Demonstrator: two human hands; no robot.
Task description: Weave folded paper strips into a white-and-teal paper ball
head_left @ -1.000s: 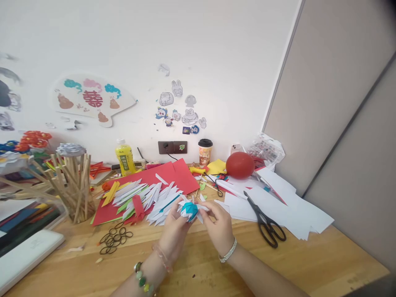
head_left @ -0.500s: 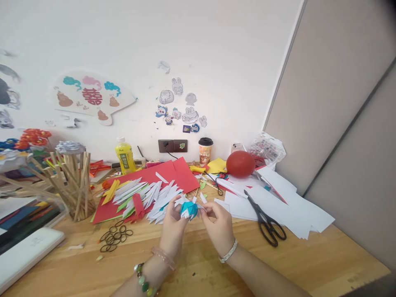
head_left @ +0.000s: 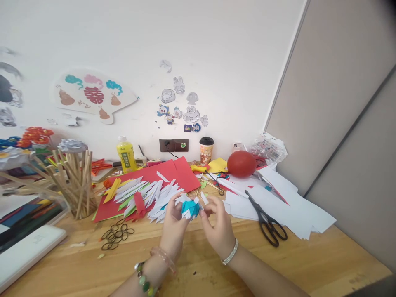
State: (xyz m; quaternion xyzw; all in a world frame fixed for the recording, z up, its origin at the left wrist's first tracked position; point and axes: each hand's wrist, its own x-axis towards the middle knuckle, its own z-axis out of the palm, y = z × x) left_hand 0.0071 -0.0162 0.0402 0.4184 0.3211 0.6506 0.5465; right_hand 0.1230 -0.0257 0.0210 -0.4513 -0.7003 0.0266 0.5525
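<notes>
My left hand (head_left: pixel 174 217) is closed around a blue-and-white folded paper piece (head_left: pixel 190 209), made of pointed layers and raised just above the table. On its right side, my right hand (head_left: pixel 219 222) has thumb and forefinger pinched at the paper's edge; the exact contact is partly hidden by the fingers. Right behind the hands lies a pile of folded white paper strips (head_left: pixel 161 206). Some green strips and a red folded strip (head_left: pixel 139 205) are mixed in on the left.
Black scissors (head_left: pixel 266 218) lie on white sheets (head_left: pixel 297 214) at right. Black rubber bands (head_left: pixel 116 235) are at left, near a container of wooden sticks (head_left: pixel 81 185). Behind stand a yellow bottle (head_left: pixel 126 154), a lidded cup (head_left: pixel 206 152) and a red balloon (head_left: pixel 241 164).
The right fingers have shifted slightly against the paper piece's right edge, where a white paper tip showed before. The left hand keeps its hold. The view has moved a little.
</notes>
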